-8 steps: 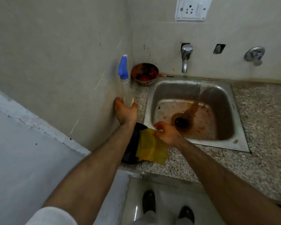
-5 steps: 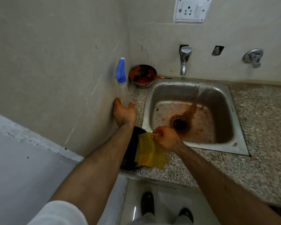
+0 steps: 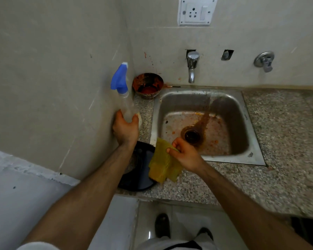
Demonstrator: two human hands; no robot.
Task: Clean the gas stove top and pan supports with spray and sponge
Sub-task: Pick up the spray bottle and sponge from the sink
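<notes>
**Spray bottle and yellow cloth both lifted at the sink corner**

Spray bottle (image 3: pixel 125 98), clear-bodied with a blue trigger head, stands close against the left wall at the corner of the speckled stone counter (image 3: pixel 287 123). The left hand (image 3: pixel 125 129) wraps its fingers and thumb round the bottle's lower body. Compared with the earlier frame, the bottle sits higher and leans slightly, and its base looks raised from the counter, though the hand hides the underside.

Just right of it, the right hand (image 3: pixel 185 153) pinches the upper edge of a yellow cleaning cloth (image 3: pixel 163 164) between thumb and curled fingers. Earlier the cloth lay flat across the counter edge; now its top corner is pulled up toward the sink rim and the rest hangs in folds, its lower part over the counter and the right edge of a black round pan (image 3: pixel 140 170) that lies beneath the left forearm.

Behind the right hand is a steel sink (image 3: pixel 249 141), its basin streaked with brown and orange residue running to the drain. A chrome tap (image 3: pixel 192 67) juts from the wall above it, and a second valve (image 3: pixel 264 60) sits further right. A bowl (image 3: pixel 148 85) smeared with red sauce rests in the back corner, behind the bottle. A white socket plate (image 3: pixel 196 10) is mounted high on the wall. The person's dark shoes (image 3: pixel 162 225) show on the floor below the counter edge.
</notes>
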